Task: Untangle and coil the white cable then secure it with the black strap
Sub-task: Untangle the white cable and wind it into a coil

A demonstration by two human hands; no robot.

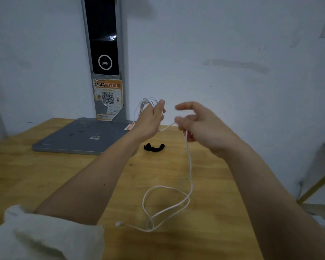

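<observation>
Both hands are being held up over the wooden counter [45, 175], close together but not touching. The left hand [152, 117] is gripping a small bundle of loops of the white cable [190, 166], the loops showing above and beyond its fingers. From there a short run of cable is crossing the gap to the right hand [199, 124], which is pinching the cable between curled fingers while its index finger is pointing out toward the left hand. Below the right hand the cable is hanging down to the counter, where it is lying in a loose loop that crosses itself, well below both hands and nearer the person. Its free end with the plug [118, 224] is resting on the counter, under the left forearm's side. The black strap [154, 147] is lying curled on the counter just below the gap between the two hands, touched by neither. Beyond the left hand a grey scanner stand [83, 136] is sitting on the counter.
</observation>
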